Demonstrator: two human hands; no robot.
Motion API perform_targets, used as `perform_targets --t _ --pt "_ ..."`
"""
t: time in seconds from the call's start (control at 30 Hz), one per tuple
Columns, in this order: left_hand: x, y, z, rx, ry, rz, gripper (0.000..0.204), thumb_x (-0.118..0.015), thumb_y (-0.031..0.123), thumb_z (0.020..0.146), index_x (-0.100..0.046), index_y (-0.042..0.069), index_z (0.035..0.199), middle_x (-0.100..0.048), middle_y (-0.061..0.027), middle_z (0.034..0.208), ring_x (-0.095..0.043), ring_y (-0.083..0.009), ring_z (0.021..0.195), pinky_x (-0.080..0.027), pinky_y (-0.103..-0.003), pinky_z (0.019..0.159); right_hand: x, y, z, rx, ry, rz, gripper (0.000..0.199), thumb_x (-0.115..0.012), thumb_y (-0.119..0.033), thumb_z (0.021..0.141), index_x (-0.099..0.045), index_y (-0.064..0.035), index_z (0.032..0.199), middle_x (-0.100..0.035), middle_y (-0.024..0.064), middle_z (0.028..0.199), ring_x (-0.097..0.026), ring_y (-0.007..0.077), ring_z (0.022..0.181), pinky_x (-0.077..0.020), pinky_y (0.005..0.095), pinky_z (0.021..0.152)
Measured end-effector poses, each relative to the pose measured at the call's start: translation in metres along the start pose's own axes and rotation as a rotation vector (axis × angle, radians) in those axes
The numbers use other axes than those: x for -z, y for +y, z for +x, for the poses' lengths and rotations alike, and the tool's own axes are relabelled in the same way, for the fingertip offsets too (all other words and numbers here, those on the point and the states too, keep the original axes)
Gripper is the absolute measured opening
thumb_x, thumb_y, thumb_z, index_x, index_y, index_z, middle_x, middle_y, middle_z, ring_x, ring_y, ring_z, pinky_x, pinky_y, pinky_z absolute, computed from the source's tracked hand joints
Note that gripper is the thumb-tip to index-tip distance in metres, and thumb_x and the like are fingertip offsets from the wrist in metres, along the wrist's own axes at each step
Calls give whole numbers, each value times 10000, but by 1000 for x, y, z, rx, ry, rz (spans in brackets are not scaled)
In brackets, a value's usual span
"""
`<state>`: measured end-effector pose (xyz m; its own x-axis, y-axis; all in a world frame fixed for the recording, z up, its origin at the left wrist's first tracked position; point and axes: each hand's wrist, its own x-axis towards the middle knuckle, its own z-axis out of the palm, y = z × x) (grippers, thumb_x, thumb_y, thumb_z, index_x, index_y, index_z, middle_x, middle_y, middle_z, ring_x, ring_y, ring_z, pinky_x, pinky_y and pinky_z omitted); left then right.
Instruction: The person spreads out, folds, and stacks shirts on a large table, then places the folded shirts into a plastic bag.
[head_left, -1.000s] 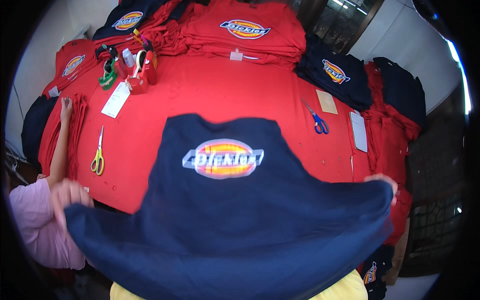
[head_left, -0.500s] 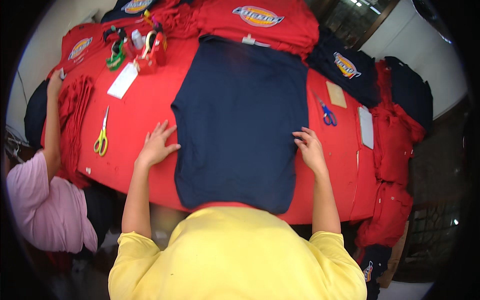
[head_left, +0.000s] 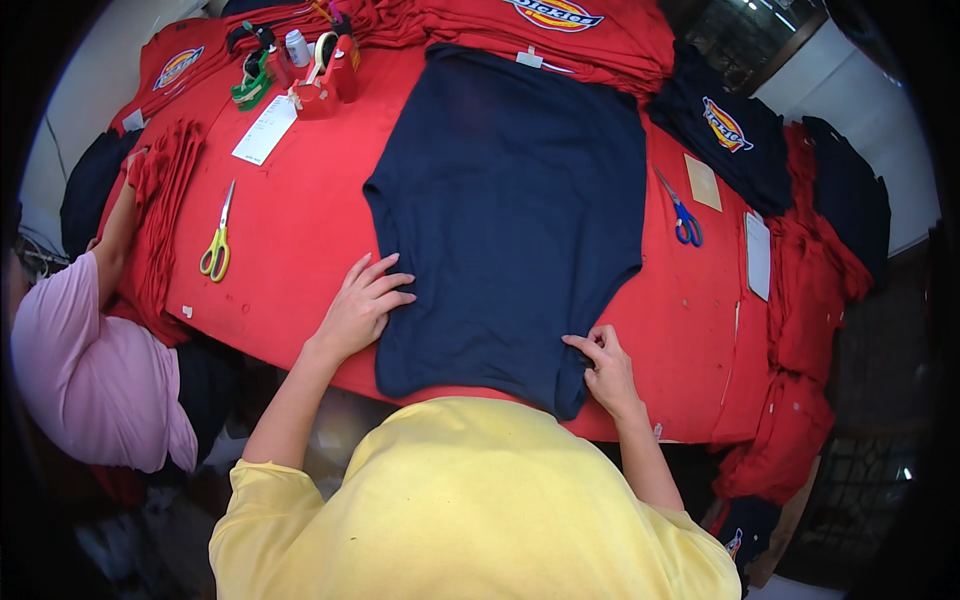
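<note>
A navy blue T-shirt (head_left: 510, 210) lies face down and spread flat on the red-covered table (head_left: 300, 250). My left hand (head_left: 362, 305) rests flat with fingers apart on the shirt's left edge near its lower part. My right hand (head_left: 605, 365) pinches the fabric at the shirt's lower right corner, near the table's front edge. My yellow shirt hides the nearest strip of the garment.
Yellow-handled scissors (head_left: 216, 245) lie left of the shirt, blue-handled scissors (head_left: 682, 212) to its right. A red tape dispenser (head_left: 322, 80), a white paper (head_left: 265, 130) and stacks of red shirts (head_left: 560, 25) sit at the back. Navy shirts (head_left: 730, 135) pile at right. A person in pink (head_left: 95, 360) stands at left.
The navy shirt went from held up in the air to lying flat on the table. My right hand slid down from the shirt's right side to its lower corner.
</note>
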<state>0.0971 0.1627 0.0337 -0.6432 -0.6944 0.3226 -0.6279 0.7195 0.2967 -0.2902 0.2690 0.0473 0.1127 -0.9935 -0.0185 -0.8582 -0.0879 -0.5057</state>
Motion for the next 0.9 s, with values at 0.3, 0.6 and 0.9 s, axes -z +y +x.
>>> perform_targets --t 0.3,0.6,0.9 --pt "86 32 14 378 -821 -536 236 -608 -18 750 -676 9 975 -689 -94 812 -665 -210 874 -505 -309 787 106 8 -4 -5 -347 461 236 -638 77 702 -712 -34 897 -600 74 1066 -584 166 891 -469 305 760" --pt "49 -61 73 1031 344 -1028 426 -545 366 979 -584 -22 1151 -639 -53 928 -641 -147 858 -516 -279 795 104 32 144 -80 679 168 318 -667 -244 876 -642 0 1079 -640 143 905 -614 236 859 -473 337 774" --pt "19 -76 -33 909 183 -850 358 -723 208 850 -611 -63 1055 -558 -28 766 -479 -79 695 -408 -260 631 39 107 77 -441 342 440 249 -719 -145 831 -642 21 1000 -593 0 800 -536 88 745 -452 247 694"
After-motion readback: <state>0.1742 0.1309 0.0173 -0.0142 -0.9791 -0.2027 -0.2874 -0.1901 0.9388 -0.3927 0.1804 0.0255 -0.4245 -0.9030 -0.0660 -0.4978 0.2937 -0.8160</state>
